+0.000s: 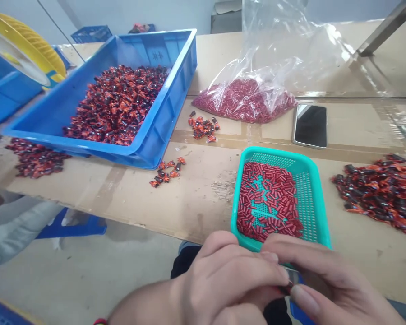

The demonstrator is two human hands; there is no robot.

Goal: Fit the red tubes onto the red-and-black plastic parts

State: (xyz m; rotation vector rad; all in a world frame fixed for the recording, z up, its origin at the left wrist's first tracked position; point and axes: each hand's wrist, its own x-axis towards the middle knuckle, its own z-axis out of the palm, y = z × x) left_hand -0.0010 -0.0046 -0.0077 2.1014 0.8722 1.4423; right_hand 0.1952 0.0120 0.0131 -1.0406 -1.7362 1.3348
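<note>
My left hand is closed at the lower middle, its fingers curled in front of the near end of a green basket. Against it is my right hand, thumb and fingers pinched together. Between the fingertips a small dark red part shows, mostly hidden, with a shiny edge beside it. Just beyond the hands, the green perforated basket holds many short red tubes. To its right lies a heap of small black-and-orange wired parts.
A large blue crate holds many similar black-and-orange parts. Small clusters lie beside it. A clear bag of red tubes and a phone are behind the basket. Another person's sleeve shows at left, below a yellow reel.
</note>
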